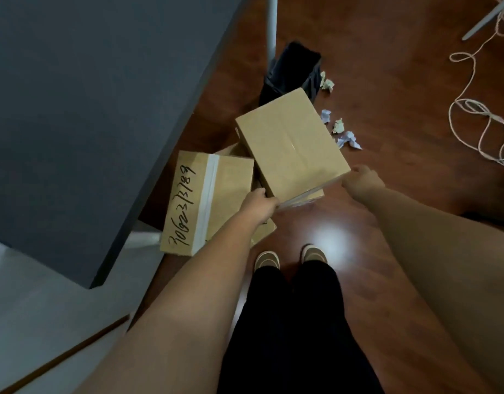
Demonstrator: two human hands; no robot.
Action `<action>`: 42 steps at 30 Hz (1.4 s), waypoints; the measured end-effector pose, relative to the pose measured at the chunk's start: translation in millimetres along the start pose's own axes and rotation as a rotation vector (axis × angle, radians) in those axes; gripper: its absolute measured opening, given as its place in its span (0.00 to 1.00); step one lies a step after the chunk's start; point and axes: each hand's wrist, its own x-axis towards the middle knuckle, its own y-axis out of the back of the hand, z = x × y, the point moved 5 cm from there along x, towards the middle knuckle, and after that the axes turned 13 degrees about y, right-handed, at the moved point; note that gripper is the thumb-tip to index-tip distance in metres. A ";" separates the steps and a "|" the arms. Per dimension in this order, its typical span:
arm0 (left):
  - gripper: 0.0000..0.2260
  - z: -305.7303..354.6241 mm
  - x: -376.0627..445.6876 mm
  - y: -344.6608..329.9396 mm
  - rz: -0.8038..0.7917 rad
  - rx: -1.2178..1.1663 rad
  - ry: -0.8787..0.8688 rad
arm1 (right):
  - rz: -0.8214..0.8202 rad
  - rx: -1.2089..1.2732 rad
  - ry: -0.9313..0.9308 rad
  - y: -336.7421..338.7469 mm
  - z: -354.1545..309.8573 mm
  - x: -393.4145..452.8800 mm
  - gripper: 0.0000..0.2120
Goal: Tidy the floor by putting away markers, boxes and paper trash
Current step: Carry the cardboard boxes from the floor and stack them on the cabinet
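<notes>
While both hands are gripping the plain box's near corners, left hand and right hand, it's sitting tilted over the taped box beside the counter; beyond, crumpled paper is littering the floor near a black bin.

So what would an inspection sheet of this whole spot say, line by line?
Surface: reddish wood floor, with glare near the shoes.
Job's things: plain cardboard box held at its near corners; numbered cardboard box beside it; another partly hidden underneath; crumpled paper scraps near the black bin. Markers: nothing seen.
Clutter: none beyond the scraps.
Hands: left hand and right hand grip the plain box.
Cables: pale cord looped at right.
Surroundings: dark tabletop, white table leg.
</notes>
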 end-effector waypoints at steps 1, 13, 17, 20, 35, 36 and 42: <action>0.05 2.4 8.4 -6.7 0.006 -0.008 0.006 | -0.001 0.007 0.003 -2.1 4.3 11.8 0.28; 0.33 -0.2 81.6 -84.2 0.061 -0.494 0.213 | -0.162 0.389 0.034 -46.0 59.0 106.9 0.21; 0.32 13.9 79.2 -88.6 0.101 -0.724 0.263 | -0.087 0.492 0.019 -34.0 68.5 117.1 0.09; 0.27 32.5 58.8 -77.8 0.209 -0.802 0.136 | 0.082 0.640 0.064 -11.6 56.7 106.1 0.19; 0.28 128.2 -184.3 31.0 0.364 -1.145 -0.221 | 0.609 1.015 0.345 184.4 -109.8 -98.4 0.19; 0.29 128.0 -204.7 46.2 0.394 -1.167 -0.256 | 0.613 1.036 0.402 191.8 -125.8 -117.3 0.19; 0.21 79.0 -326.3 137.8 0.603 -1.329 -0.570 | 0.512 1.185 0.766 200.3 -221.4 -241.1 0.16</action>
